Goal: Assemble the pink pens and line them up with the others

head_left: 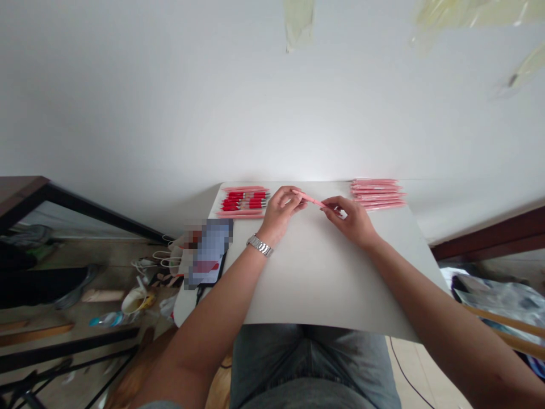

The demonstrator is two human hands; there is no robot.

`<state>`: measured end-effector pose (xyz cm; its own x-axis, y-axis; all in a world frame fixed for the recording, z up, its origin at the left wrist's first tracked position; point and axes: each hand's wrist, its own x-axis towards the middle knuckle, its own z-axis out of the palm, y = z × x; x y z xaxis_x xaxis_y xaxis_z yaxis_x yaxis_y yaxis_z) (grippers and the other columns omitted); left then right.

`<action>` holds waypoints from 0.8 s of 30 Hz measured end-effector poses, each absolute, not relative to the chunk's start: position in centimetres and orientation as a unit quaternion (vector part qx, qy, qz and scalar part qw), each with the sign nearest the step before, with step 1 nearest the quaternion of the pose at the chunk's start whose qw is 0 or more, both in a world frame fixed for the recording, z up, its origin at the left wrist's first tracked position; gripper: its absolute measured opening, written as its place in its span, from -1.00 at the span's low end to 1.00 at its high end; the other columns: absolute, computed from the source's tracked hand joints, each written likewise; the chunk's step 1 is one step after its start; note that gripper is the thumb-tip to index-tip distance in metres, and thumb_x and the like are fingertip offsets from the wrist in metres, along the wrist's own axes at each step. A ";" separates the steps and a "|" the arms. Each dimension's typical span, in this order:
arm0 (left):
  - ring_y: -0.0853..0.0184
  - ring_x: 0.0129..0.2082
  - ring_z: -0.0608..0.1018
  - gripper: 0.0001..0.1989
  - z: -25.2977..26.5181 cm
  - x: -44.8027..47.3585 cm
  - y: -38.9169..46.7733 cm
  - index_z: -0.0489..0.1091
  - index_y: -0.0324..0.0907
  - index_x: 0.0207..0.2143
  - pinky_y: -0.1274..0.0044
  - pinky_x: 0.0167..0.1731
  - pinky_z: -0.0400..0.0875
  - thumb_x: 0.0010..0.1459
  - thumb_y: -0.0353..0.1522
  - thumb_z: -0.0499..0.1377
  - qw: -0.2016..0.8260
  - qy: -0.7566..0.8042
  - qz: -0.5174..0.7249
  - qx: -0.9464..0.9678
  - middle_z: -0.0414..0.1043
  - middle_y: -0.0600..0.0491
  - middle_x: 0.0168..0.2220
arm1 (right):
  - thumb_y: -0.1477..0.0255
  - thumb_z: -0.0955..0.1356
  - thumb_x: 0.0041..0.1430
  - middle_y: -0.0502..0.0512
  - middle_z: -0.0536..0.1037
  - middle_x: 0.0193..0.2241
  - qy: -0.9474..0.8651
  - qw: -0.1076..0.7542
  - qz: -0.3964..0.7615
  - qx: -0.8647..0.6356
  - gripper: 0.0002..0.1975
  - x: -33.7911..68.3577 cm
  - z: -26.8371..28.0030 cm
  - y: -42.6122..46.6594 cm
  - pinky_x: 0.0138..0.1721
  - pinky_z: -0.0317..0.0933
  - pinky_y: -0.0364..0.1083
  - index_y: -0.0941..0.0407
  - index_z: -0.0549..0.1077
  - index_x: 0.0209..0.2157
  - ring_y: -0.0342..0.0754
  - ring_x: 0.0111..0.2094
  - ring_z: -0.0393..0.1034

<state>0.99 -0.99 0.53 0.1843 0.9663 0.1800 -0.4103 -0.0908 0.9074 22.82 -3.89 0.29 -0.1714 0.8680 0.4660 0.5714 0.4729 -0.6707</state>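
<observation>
A slim pink pen (313,200) is held slanting above the far part of the white table (315,272). My left hand (284,207), with a metal watch at the wrist, pinches its upper left end. The fingers of my right hand (347,217) are closed on its lower right end. To the left of my left hand lie several red pens (244,201) with pale pink pens (240,215) on both sides of them. Beyond my right hand is a stack of several pink pens (378,194).
At the table's left edge lies a phone or tablet (210,255), partly pixelated, with a cable. A white wall (272,113) rises behind the table. On the floor at left are a bottle (106,319), a cup (135,301) and cables. Plastic bags (506,301) lie at right.
</observation>
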 end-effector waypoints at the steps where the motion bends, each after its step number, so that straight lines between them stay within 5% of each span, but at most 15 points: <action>1: 0.29 -0.04 0.59 -0.71 0.5 1.0 -1.0 0.47 -0.13 -0.17 0.34 0.05 0.55 0.15 -0.20 0.41 0.608 0.293 0.569 0.471 0.51 0.02 -0.11 | 0.27 0.38 0.34 0.06 0.63 -0.32 -0.745 0.427 0.174 -0.482 -0.81 22.8 0.3 -3.9 -0.30 0.33 -0.05 0.05 0.54 -0.11 -0.05 -0.36 0.46; 24: 0.17 0.06 0.61 -0.69 0.8 1.0 -1.4 0.52 -0.14 -0.10 0.30 0.08 0.54 0.20 -0.18 0.38 0.625 0.287 0.525 0.502 0.61 -0.08 -0.04 | 0.29 0.37 0.34 0.07 0.62 -0.31 -0.746 0.427 0.180 -0.478 -0.81 22.8 0.4 -4.1 -0.30 0.32 -0.06 0.06 0.54 -0.11 -0.07 -0.37 0.46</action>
